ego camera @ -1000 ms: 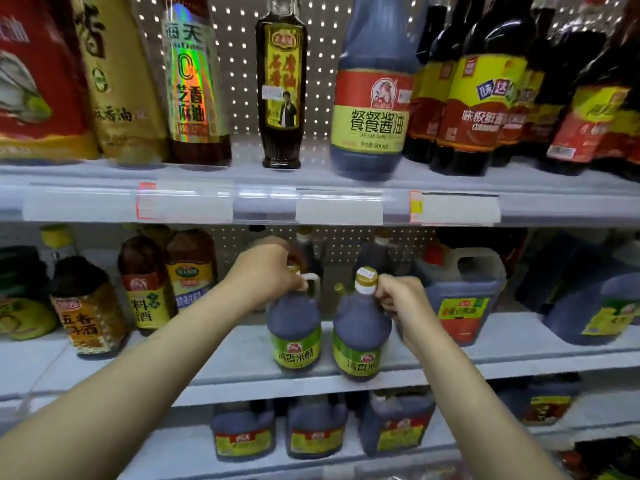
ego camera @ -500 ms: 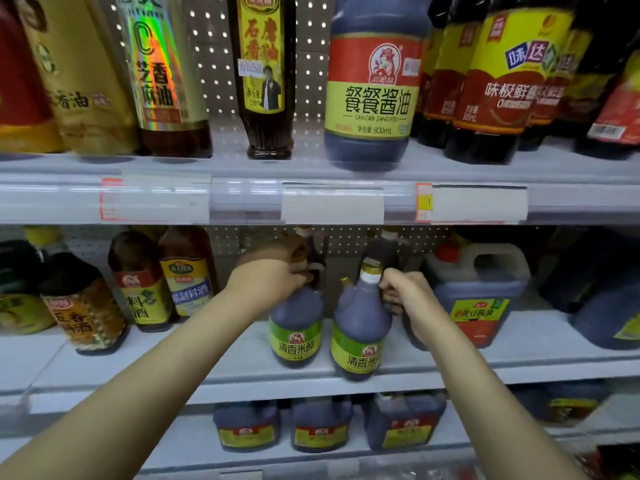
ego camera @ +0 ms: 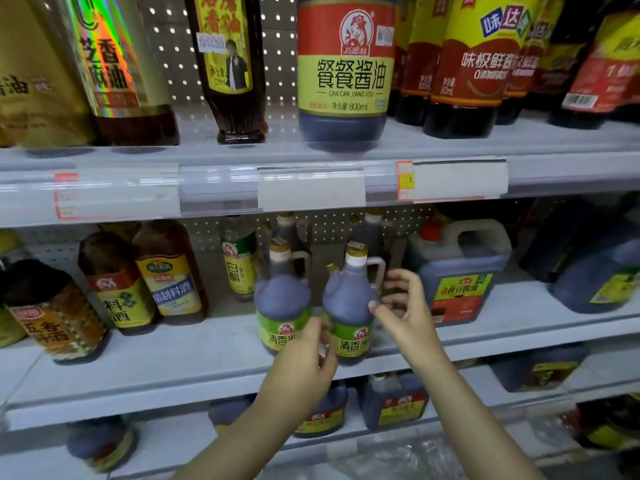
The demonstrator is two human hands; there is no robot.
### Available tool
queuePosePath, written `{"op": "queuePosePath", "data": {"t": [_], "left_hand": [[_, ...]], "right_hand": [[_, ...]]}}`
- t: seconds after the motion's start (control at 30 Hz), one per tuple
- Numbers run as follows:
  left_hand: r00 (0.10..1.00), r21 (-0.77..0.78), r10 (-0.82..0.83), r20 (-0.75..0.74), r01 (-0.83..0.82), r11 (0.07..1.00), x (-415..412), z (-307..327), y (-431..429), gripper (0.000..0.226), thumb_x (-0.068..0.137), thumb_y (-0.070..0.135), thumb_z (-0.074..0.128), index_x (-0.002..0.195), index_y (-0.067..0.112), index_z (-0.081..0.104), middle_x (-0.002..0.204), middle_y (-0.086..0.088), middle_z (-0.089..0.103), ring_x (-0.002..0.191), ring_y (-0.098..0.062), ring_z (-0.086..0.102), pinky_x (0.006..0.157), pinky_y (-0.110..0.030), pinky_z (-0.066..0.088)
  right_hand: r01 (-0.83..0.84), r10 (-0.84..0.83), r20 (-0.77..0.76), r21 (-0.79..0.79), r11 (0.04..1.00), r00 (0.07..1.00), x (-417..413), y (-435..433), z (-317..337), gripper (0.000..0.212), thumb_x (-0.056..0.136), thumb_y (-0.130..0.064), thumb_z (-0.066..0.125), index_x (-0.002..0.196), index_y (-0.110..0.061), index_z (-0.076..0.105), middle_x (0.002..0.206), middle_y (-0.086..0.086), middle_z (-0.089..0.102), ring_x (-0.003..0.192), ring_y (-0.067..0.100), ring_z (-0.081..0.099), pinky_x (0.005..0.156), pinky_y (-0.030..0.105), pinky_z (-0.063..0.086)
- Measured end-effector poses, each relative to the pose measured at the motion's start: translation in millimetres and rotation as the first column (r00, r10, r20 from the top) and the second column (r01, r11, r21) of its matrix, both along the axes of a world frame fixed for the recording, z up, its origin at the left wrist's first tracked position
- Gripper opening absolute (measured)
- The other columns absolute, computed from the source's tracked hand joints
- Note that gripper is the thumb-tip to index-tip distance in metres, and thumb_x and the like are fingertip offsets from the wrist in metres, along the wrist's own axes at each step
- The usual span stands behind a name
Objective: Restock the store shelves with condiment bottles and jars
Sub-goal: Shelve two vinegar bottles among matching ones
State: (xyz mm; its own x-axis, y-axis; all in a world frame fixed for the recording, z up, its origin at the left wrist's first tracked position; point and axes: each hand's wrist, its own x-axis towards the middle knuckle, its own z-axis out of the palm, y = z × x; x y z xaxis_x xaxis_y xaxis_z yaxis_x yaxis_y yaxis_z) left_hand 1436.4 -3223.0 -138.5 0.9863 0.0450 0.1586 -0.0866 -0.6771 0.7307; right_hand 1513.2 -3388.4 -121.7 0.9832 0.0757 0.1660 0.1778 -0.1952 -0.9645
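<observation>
Dark-brown vinegar fills the two handled jugs being put out, the left jug (ego camera: 282,296) and the right jug (ego camera: 348,299). Both stand upright, just beside each other near the front of the middle shelf (ego camera: 166,362), with their green labels facing out.

From the head camera a good deal is only half seen. The left hand (ego camera: 304,362) sits in front of the lower labels, covering the gap between the jugs and part of each label's lettering. Its fingers are smeared by motion and loosely bent with nothing in them, and I cannot tell whether they brush a label. The right hand (ego camera: 403,313) is spread and relaxed just beside the right jug. Its thumb tip is close against the jug's side and its fingers are in front of the handle, gripping nothing.

Behind the pair stand the rear bottles (ego camera: 372,230), their tops lost behind the price rail (ego camera: 311,188). On the upper shelf (ego camera: 450,147) the soy sauce bottle (ego camera: 344,64) and its neighbours are cut off by the top of the view. The square jug (ego camera: 462,271) with a red cap, to the right, is soft with blur. The lower jugs (ego camera: 394,403) on the shelf beneath are partly hidden by the forearms and the shelf edge.

Half a second back, each hand was curled round the top of a jug, the left at its handle and the right at its neck. Now both have let go and dropped lower, the jugs stand on their own, and the shelves fill more of the view.
</observation>
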Motion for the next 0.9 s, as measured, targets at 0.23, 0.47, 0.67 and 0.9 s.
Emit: {"op": "queuePosePath", "data": {"t": [0.23,0.47,0.67,0.9], "left_hand": [[0.994,-0.110,0.040,-0.103,-0.052,0.993,30,-26,-8,0.040,0.088,0.013,0.064,0.125,0.009,0.049,0.116,-0.009,0.066,0.104,-0.029,0.064,0.083,-0.035,0.050],[0.995,-0.161,0.080,-0.067,-0.090,0.983,49,-31,-17,0.045,0.081,0.014,0.074,0.122,0.008,0.056,0.117,-0.007,0.068,0.112,-0.023,0.062,0.094,-0.036,0.049],[0.990,-0.139,0.119,-0.078,-0.129,0.982,64,-26,-27,0.064,0.078,0.020,0.078,0.133,0.005,0.049,0.120,-0.008,0.067,0.113,-0.020,0.062,0.087,-0.017,0.045],[0.987,-0.128,0.151,-0.047,-0.156,0.979,67,-28,-36,0.056,0.077,0.020,0.079,0.126,0.003,0.057,0.117,-0.011,0.069,0.113,-0.019,0.063,0.080,-0.006,0.037]], "right_hand": [[-0.133,0.139,-0.132,0.047,0.990,0.982,-14,-11,-58,0.061,0.081,-0.014,0.076,0.126,-0.039,0.043,0.129,-0.010,0.054,0.115,0.004,0.056,0.083,0.019,0.051],[-0.140,0.150,-0.120,0.084,0.987,0.981,1,-21,-66,0.057,0.083,-0.006,0.073,0.122,-0.038,0.048,0.121,-0.013,0.061,0.111,-0.003,0.059,0.087,0.015,0.050],[-0.192,0.205,-0.167,0.095,0.977,0.964,23,-38,-63,0.057,0.083,-0.004,0.071,0.123,-0.038,0.047,0.115,-0.019,0.062,0.106,-0.010,0.060,0.088,0.014,0.049],[-0.199,0.219,-0.190,0.122,0.972,0.957,32,-43,-65,0.065,0.083,0.002,0.069,0.132,-0.031,0.041,0.118,-0.014,0.060,0.107,-0.009,0.059,0.086,0.012,0.048]]}}
